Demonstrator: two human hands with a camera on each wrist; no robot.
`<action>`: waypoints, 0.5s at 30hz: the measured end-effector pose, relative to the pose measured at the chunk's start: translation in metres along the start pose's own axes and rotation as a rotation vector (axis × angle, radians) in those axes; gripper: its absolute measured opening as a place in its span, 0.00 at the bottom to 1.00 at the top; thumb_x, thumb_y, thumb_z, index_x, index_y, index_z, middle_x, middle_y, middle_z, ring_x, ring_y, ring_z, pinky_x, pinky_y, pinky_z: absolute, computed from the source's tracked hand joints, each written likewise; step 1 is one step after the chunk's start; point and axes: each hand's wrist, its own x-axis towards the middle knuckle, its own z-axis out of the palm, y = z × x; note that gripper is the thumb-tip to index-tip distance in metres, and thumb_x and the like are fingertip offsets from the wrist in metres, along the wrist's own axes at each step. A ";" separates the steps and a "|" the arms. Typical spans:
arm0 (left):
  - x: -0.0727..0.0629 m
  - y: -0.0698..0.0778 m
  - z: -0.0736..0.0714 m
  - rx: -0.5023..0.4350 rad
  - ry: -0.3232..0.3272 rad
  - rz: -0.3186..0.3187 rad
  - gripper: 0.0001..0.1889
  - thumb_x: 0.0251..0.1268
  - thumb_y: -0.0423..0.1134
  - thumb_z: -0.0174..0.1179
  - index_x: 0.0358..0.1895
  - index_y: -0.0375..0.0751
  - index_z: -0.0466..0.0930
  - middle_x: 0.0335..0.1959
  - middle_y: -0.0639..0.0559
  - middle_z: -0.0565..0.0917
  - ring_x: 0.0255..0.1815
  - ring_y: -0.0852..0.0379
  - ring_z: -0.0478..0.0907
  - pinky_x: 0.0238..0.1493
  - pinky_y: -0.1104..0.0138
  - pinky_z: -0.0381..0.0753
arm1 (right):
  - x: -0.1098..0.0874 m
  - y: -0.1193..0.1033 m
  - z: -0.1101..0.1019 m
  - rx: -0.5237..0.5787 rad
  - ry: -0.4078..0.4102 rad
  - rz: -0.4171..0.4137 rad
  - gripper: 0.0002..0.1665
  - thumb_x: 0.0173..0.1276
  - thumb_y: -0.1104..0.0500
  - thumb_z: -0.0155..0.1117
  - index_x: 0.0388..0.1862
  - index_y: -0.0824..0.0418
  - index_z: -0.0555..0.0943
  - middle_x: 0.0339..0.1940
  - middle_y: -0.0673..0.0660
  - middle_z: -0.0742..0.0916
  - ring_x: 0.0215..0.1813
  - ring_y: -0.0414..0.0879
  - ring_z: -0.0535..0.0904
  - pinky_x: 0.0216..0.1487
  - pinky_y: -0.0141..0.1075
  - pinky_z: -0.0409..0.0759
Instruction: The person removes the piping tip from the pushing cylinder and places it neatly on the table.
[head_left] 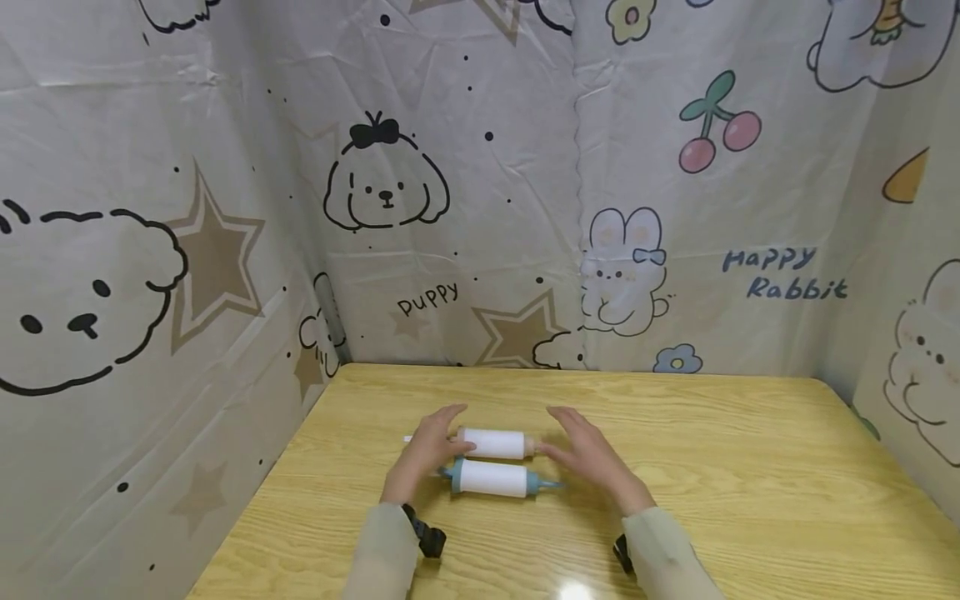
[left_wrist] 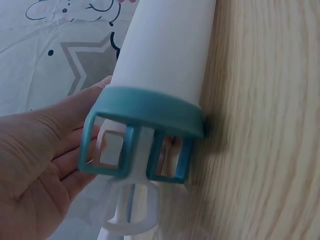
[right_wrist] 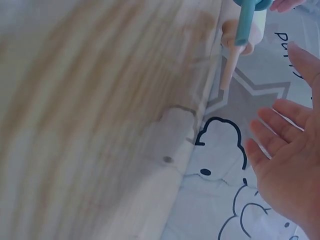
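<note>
From where I stand, the pale printed cloth (head_left: 502, 92) takes up most of the view, hanging at the left, far and right sides with puppies, stars, a rabbit, cherries and the words "Puppy" and "Happy Rabbit" on it. In front of it spreads the bench (head_left: 750, 475), yellowish wood grain, with a bright glare at its near edge. Two pale sleeves come in from the near side, the left sleeve (head_left: 382, 550) and the right sleeve (head_left: 663, 546), reaching towards the middle of the bench.

The right hand (head_left: 588, 450) is spread, fingers relaxed and thumb apart, just right of the two tubes and gripping neither. The left hand (head_left: 431, 450) is also relaxed, its fingers loosely extended round the left end of the far tube; I cannot tell whether its thumb touches it.

Between the hands the tubes lie side by side, left to right across the bench. The teal-ended tube (head_left: 492, 478) is the nearer, with a white barrel; the peach-ended tube (head_left: 493, 443) lies just beyond it, white-barrelled too. Each wrist wears a small black device, one at the left (head_left: 430, 540) and one at the right (head_left: 622, 553). At the left end of the nearer tube sits a teal collar (left_wrist: 150, 111) with two window-like grips, and past it a white loop handle (left_wrist: 131, 228). Smallest are the tapered tips, the teal nozzle (head_left: 550, 484) and the peach nozzle (right_wrist: 230, 69), both pointing right
</note>
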 end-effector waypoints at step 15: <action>0.005 -0.010 -0.004 0.031 -0.110 -0.006 0.31 0.60 0.39 0.69 0.66 0.34 0.72 0.66 0.36 0.75 0.54 0.43 0.83 0.57 0.53 0.82 | 0.014 -0.003 0.013 -0.017 -0.124 -0.023 0.28 0.71 0.53 0.62 0.63 0.69 0.74 0.62 0.65 0.80 0.66 0.60 0.75 0.69 0.54 0.72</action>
